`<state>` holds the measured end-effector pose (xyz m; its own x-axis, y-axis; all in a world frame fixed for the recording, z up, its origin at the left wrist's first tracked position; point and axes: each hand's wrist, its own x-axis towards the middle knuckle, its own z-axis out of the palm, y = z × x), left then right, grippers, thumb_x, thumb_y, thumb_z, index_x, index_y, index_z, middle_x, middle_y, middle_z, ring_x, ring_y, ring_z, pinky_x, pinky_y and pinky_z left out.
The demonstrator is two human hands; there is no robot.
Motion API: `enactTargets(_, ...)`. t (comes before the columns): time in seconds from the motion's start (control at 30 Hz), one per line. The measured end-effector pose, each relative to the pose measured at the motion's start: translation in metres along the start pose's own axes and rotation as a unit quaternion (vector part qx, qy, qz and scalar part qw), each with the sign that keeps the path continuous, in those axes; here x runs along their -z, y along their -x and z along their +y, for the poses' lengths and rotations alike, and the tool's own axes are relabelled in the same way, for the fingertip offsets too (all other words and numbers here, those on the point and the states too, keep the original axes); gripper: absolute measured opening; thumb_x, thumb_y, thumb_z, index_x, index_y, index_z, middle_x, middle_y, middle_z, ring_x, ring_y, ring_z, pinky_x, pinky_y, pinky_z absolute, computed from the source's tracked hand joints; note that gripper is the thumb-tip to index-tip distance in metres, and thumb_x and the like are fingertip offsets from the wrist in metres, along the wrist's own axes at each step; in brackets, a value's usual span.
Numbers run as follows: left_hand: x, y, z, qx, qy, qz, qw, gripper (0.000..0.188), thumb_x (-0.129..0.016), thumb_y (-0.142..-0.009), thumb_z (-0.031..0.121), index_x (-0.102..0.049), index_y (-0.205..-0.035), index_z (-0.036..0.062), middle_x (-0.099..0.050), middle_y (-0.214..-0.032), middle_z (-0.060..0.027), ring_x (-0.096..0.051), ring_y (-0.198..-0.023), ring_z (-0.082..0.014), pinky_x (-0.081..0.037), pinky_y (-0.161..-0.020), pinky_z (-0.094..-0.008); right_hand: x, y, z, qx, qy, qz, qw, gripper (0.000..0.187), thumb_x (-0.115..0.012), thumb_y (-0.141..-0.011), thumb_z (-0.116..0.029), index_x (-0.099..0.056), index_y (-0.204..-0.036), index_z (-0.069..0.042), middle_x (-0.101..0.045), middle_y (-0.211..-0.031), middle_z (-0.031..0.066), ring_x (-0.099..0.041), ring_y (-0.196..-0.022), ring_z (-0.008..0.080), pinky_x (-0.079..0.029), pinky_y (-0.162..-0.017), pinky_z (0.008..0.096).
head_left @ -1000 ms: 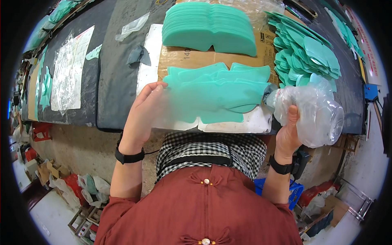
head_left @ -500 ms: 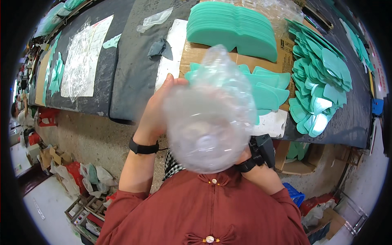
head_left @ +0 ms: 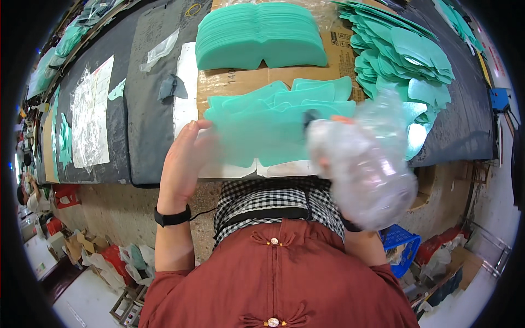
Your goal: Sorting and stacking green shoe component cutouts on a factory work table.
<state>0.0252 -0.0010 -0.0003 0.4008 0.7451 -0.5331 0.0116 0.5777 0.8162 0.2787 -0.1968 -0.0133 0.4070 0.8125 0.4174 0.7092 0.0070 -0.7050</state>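
Observation:
My right hand point(head_left: 327, 164) is closed on a clear plastic bottle point(head_left: 377, 175), largely hidden behind it. The bottle is blurred and looks wrapped in crinkled film. A small dark tip point(head_left: 310, 117) shows beside it, too smeared to identify. Below that tip lie thin green sheets point(head_left: 262, 131), cut in a two-lobed shape and overlapping in a fan on the cardboard. At their left edge is my left hand point(head_left: 183, 158), its fingers smeared by motion, so I cannot tell whether they grip a sheet. Behind stands a thick stack of matching green pieces point(head_left: 260, 38).
A loose heap of green pieces point(head_left: 402, 60) lies to the right on the dark table point(head_left: 150, 128). Further left are a film-covered white sheet point(head_left: 95, 117), a scrap of clear film point(head_left: 159, 50) and a dark cloth scrap point(head_left: 169, 88). A blue crate point(head_left: 402, 246) sits below right.
The bottle has swung right, from in front of my chest to the right side, uncovering the fanned green sheets. My left hand stays by their left edge. The whole view has shifted somewhat.

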Motion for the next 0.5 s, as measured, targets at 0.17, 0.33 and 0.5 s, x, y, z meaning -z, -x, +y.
enactTargets(0.17, -0.006, 0.006, 0.011, -0.007, -0.022, -0.022, 0.999, 0.042, -0.046, -0.105, 0.038, -0.055, -0.124, 0.0012, -0.071, -0.100, -0.0136, -0.070, -0.091, -0.0200, -0.058, -0.084, -0.0317, 0.033, 0.007, 0.037, 0.022, 0.337, 0.107, 0.935, 0.062, -0.077, -0.088, -0.021, -0.046, -0.139, 0.000, -0.055, -0.134, 0.0122, -0.051, -0.123, 0.0296, -0.039, -0.106, 0.0398)
enactTargets(0.33, -0.017, 0.018, 0.020, -0.015, -0.025, -0.023, 0.999, 0.043, -0.048, -0.104, 0.038, -0.056, -0.124, 0.0004, -0.069, -0.101, -0.0128, -0.067, -0.090, -0.0177, -0.053, -0.083, -0.0298, 0.006, 0.005, -0.002, -0.043, -0.004, 0.083, 0.996, 0.060, -0.075, -0.088, -0.022, -0.048, -0.137, -0.001, -0.054, -0.138, 0.0126, -0.052, -0.125, 0.0303, -0.038, -0.108, 0.0410)
enactTargets(0.5, -0.001, 0.012, -0.001, -0.230, -0.234, 0.007, 0.945, 0.042, -0.051, -0.103, 0.037, -0.060, -0.121, -0.0005, -0.065, -0.098, -0.0051, -0.061, -0.088, -0.0110, -0.047, -0.075, -0.0229, -0.050, -0.042, -0.063, 0.144, -0.268, -0.006, 0.953, 0.050, -0.078, -0.081, -0.018, -0.059, -0.125, -0.003, -0.062, -0.126, 0.0142, -0.060, -0.113, 0.0333, -0.047, -0.097, 0.0425)
